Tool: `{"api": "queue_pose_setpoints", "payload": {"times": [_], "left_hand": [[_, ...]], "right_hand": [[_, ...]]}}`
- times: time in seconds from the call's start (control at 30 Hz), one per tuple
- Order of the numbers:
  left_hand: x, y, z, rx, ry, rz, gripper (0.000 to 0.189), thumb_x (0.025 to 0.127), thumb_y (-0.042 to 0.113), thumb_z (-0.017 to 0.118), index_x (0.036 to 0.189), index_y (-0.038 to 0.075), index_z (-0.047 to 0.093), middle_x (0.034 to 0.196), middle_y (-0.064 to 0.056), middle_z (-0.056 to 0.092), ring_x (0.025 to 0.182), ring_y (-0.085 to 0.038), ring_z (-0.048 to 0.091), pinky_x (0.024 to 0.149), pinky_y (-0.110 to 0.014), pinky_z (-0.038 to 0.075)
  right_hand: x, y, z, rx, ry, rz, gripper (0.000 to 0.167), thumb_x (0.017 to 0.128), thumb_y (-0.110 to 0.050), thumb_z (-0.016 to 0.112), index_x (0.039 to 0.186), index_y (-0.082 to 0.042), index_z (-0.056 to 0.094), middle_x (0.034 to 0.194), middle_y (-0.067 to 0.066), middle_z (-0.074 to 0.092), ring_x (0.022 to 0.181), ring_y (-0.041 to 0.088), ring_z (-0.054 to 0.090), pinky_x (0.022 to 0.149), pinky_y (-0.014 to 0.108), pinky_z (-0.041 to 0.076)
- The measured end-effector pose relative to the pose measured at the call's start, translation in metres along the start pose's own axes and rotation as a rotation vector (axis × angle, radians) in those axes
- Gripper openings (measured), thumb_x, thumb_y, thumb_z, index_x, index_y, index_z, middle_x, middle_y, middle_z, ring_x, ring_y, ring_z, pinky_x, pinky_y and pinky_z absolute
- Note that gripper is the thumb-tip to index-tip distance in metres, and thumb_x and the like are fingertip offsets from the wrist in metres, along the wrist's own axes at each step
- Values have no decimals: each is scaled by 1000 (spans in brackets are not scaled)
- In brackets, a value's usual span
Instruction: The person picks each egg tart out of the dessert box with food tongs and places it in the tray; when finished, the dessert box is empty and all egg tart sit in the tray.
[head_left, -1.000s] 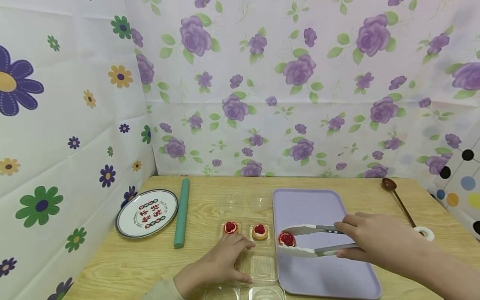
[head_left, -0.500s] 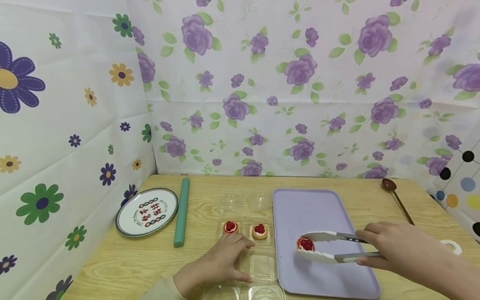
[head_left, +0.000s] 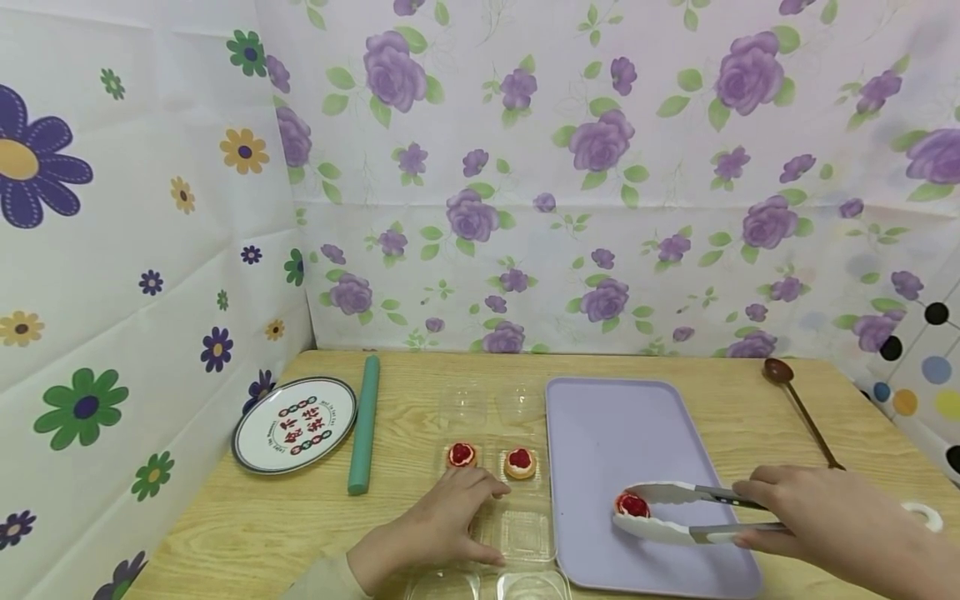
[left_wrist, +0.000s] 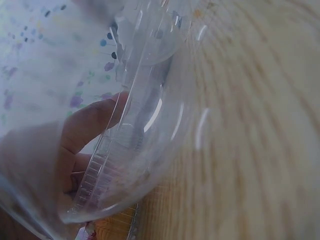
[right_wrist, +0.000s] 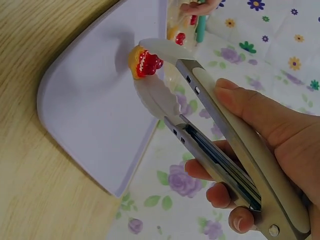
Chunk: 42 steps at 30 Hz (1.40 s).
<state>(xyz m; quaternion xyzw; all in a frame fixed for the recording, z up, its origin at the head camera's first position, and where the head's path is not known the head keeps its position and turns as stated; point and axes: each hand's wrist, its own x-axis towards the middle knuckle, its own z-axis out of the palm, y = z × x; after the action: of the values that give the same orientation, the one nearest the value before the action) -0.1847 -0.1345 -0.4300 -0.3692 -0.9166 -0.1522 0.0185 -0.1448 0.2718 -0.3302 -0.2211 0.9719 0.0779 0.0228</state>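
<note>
In the head view my right hand grips a pair of tongs. Between their white scalloped tips sits a small tart with a red berry top and cream, close over the lilac tray. My left hand rests with fingers spread on a clear plastic container. In the left wrist view one finger lies along its rim, seen through clear plastic. Just past that hand, two similar berry tarts, a left one and a right one, stand in container compartments.
A white plate with red characters lies at the left, beside a green rolling pin. At the right is a brown long-handled spoon. Clear lid parts stand behind the tarts. Floral cloths hang at the back and sides.
My right hand has moved right and slightly toward me, carrying the tart in the tongs from the tray's left edge to over its middle. My left hand has stayed in place.
</note>
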Motion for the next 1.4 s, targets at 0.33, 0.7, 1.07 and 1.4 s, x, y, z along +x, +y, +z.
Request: {"api": "queue_pose_setpoints", "payload": {"times": [0.33, 0.7, 1.07, 1.4], "left_hand": [[0, 0, 0, -7, -13, -8, 71, 71, 55, 77, 126, 14, 56, 116, 5, 58, 113, -12, 51, 105, -35, 40], [1, 0, 0, 21, -9, 14, 73, 71, 57, 76, 127, 15, 57, 115, 7, 58, 111, -10, 51, 101, -32, 40], [-1, 3, -3, 94, 21, 22, 81, 68, 61, 76, 131, 14, 56, 118, 7, 57, 113, -12, 51, 102, -35, 40], [-3, -1, -20, 53, 32, 29, 82, 69, 59, 75, 135, 16, 52, 124, 4, 56, 116, -15, 50, 103, -42, 40]], "right_hand": [[1, 4, 11, -3, -25, 12, 56, 76, -67, 61, 104, -20, 71, 88, -15, 60, 66, -1, 53, 53, 27, 47], [-7, 11, 23, 0, 89, -40, 56, 74, -67, 63, 103, -20, 71, 88, -15, 58, 67, -2, 50, 52, 22, 45], [-18, 15, 27, -46, 277, -158, 53, 73, -64, 67, 104, -21, 71, 91, -14, 60, 72, 7, 58, 56, 24, 49], [-21, 13, 22, 38, 460, -216, 51, 70, -54, 76, 103, -16, 72, 90, -9, 62, 64, -6, 50, 49, 17, 43]]}}
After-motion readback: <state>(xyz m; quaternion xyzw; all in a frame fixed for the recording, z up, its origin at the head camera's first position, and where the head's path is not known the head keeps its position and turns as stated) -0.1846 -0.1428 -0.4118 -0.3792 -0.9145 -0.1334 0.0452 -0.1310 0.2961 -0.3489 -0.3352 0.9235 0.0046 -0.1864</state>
